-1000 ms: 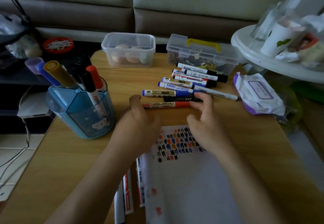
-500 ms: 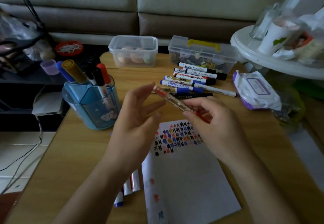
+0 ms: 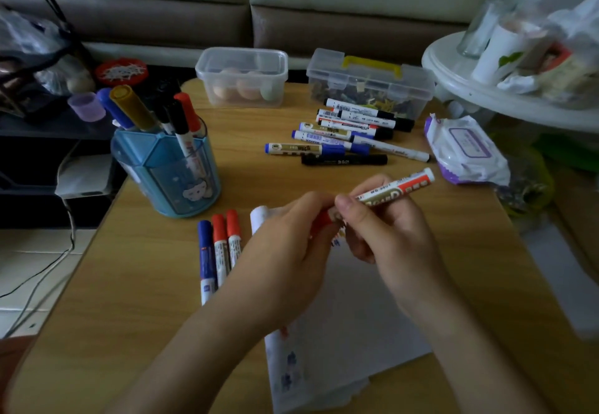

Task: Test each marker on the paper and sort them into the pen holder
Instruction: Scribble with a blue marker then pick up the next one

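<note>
Both hands meet above the far end of the paper (image 3: 356, 316), near the middle of the table (image 3: 146, 268), and share one red marker (image 3: 395, 188). The left hand (image 3: 288, 251) has its fingers curled round the marker's red cap end, which shows only as a red patch between the two hands. The right hand (image 3: 392, 238) pinches the white printed barrel between thumb and fingers. The marker slants up and away to the right, its free end pointing toward the wipes pack (image 3: 463, 151) at the right edge. I cannot tell whether the cap is on or partly off.

The paper runs from under the hands back to the near edge, with small coloured marks showing by the fingers and lower on its left side. Just left of it lie three capped markers (image 3: 220, 248) side by side, one blue and two red. The blue pen holder (image 3: 168, 174) stands toward the left edge with several markers upright in it. A cluster of loose markers (image 3: 327, 149) lies beyond the hands, in front of two clear plastic boxes (image 3: 241, 76) at the far edge.
</note>
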